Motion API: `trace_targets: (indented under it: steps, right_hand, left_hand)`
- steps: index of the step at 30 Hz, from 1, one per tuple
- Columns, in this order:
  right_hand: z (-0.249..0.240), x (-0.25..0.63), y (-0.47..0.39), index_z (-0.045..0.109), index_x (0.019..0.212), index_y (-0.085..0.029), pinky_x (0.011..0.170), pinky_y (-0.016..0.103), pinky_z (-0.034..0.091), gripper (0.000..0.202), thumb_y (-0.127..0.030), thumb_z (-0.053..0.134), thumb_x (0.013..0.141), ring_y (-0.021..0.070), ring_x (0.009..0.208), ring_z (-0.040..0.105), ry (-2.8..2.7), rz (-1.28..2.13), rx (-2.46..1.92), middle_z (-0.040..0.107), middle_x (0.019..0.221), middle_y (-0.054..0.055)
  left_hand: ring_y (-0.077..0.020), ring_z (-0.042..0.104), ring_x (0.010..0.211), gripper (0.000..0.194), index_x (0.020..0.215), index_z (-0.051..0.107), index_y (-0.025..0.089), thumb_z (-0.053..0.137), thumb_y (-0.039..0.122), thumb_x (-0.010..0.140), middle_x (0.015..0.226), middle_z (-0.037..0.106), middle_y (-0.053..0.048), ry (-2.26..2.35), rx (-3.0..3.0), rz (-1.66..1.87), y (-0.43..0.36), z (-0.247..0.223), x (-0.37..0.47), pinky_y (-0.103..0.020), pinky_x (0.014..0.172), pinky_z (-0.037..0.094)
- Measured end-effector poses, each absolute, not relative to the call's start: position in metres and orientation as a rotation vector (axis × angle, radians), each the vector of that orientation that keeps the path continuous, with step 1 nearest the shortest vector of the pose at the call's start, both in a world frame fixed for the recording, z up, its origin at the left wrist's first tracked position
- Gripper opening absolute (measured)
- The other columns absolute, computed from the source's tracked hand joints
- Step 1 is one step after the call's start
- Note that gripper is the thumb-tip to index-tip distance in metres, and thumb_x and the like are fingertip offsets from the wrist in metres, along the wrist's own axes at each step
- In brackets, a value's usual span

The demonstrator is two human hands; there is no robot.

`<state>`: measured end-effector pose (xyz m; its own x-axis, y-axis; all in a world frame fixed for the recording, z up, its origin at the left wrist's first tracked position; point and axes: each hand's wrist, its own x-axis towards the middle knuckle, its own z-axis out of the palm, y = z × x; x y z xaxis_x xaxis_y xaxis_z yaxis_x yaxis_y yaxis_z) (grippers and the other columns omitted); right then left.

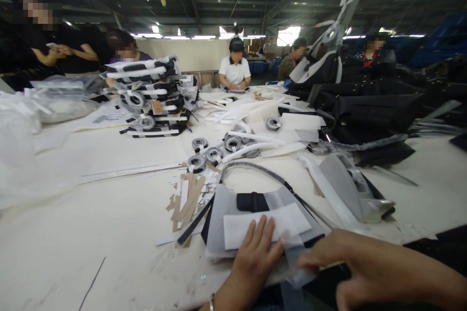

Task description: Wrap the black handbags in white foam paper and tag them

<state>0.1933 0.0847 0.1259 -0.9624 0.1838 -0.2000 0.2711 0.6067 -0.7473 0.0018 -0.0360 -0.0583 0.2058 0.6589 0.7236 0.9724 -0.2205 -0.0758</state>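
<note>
A black handbag (206, 231) lies near the table's front edge, largely covered by pale wrapping sheet, its wrapped strap (251, 165) arching at the back. A black buckle tab (251, 202) shows in its middle. Across its front lies a white foam strip (237, 228). My left hand (257, 255) presses flat on that strip, fingers spread. At the bag's lower right, my right hand (346, 257) appears to pinch a translucent sheet (297, 260). Motion blurs its fingertips.
Brown and white paper strips (188, 199) lie left of the bag. Behind are coiled wrapped straps (213, 155) and a stack of wrapped bags (153, 92). Another partly wrapped bag (343, 184) and black bags (365, 102) are on the right. Several people sit or stand beyond.
</note>
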Motion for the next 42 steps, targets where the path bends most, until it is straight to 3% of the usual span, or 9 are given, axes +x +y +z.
trace_targets:
  steps: [3,5,10,13,17,24,28,36,42]
  right_hand:
    - [0.127,0.193,0.085,0.077,0.108,-0.032,0.08,0.024,0.056,0.022,-0.041,0.072,0.089,0.0188,0.083,0.073,2.635,-1.416,0.55,0.078,0.091,-0.001]
    - [0.114,0.185,0.095,0.078,0.103,-0.028,0.086,0.028,0.054,0.019,-0.039,0.066,0.093,0.0203,0.09,0.072,2.901,-1.255,0.694,0.077,0.096,0.002]
    - [0.065,0.166,0.117,0.075,0.114,-0.022,0.093,0.036,0.05,0.043,-0.044,0.082,0.078,0.0265,0.103,0.066,3.125,-0.794,0.459,0.074,0.107,0.009]
    - [0.053,0.162,0.117,0.078,0.102,-0.023,0.089,0.035,0.048,0.025,-0.04,0.078,0.083,0.0242,0.097,0.066,3.094,-0.727,0.385,0.075,0.099,0.007]
    - [0.059,0.159,0.118,0.079,0.094,-0.026,0.086,0.031,0.047,0.013,-0.034,0.071,0.09,0.0213,0.092,0.068,3.042,-0.749,0.4,0.076,0.094,0.003]
    - [0.077,0.139,0.142,0.077,0.095,-0.024,0.085,0.03,0.048,0.02,-0.032,0.058,0.096,0.0204,0.094,0.067,3.16,-0.469,0.637,0.076,0.098,0.003]
    - [0.075,0.116,0.174,0.075,0.097,-0.022,0.083,0.032,0.046,0.018,-0.029,0.058,0.096,0.0225,0.096,0.065,3.202,-0.295,0.665,0.075,0.097,0.005]
    - [0.061,0.081,0.228,0.076,0.093,-0.025,0.068,0.028,0.041,0.011,-0.023,0.066,0.09,0.0209,0.083,0.066,3.212,-0.032,0.752,0.076,0.089,0.002]
    - [0.067,0.1,0.197,0.073,0.094,-0.019,0.071,0.031,0.037,0.022,-0.022,0.051,0.1,0.0221,0.09,0.063,3.303,0.193,0.82,0.073,0.092,0.006]
  left_hand:
    - [-0.0286,0.047,0.139,0.036,0.133,0.057,0.026,0.056,0.034,0.098,0.148,0.052,-0.01,-1.521,-2.001,-0.754,-0.037,-0.056,0.001,-0.043,0.11,0.048]
    - [-0.0294,0.047,0.139,0.034,0.131,0.059,0.024,0.057,0.032,0.098,0.147,0.054,-0.01,-1.511,-2.007,-0.752,-0.037,-0.054,0.001,-0.043,0.108,0.049]
    - [-0.0305,0.048,0.138,0.027,0.123,0.062,0.022,0.057,0.031,0.098,0.146,0.054,-0.011,-1.492,-2.007,-0.744,-0.037,-0.057,0.001,-0.045,0.108,0.049]
    - [-0.0291,0.046,0.139,0.032,0.13,0.059,0.024,0.056,0.032,0.098,0.149,0.052,-0.011,-1.499,-2.01,-0.714,-0.037,-0.058,0.001,-0.045,0.111,0.046]
    - [-0.029,0.05,0.137,0.036,0.134,0.057,0.024,0.055,0.03,0.099,0.146,0.055,-0.01,-1.505,-1.985,-0.692,-0.036,-0.055,0.001,-0.044,0.108,0.049]
    - [-0.0285,0.053,0.134,0.031,0.128,0.062,0.022,0.047,0.027,0.101,0.138,0.062,-0.009,-1.492,-1.973,-0.724,-0.036,-0.052,0.001,-0.043,0.105,0.052]
    - [-0.027,0.058,0.129,0.038,0.138,0.056,0.027,0.041,0.026,0.103,0.134,0.065,-0.006,-1.48,-1.914,-0.719,-0.035,-0.052,0.001,-0.042,0.102,0.053]
    - [-0.0254,0.057,0.129,0.041,0.141,0.054,0.029,0.038,0.026,0.104,0.138,0.063,-0.004,-1.464,-1.877,-0.714,-0.032,-0.051,0.001,-0.039,0.108,0.047]
    - [-0.0254,0.059,0.128,0.041,0.14,0.055,0.03,0.037,0.026,0.104,0.136,0.064,-0.004,-1.465,-1.876,-0.715,-0.031,-0.051,0.001,-0.04,0.11,0.044]
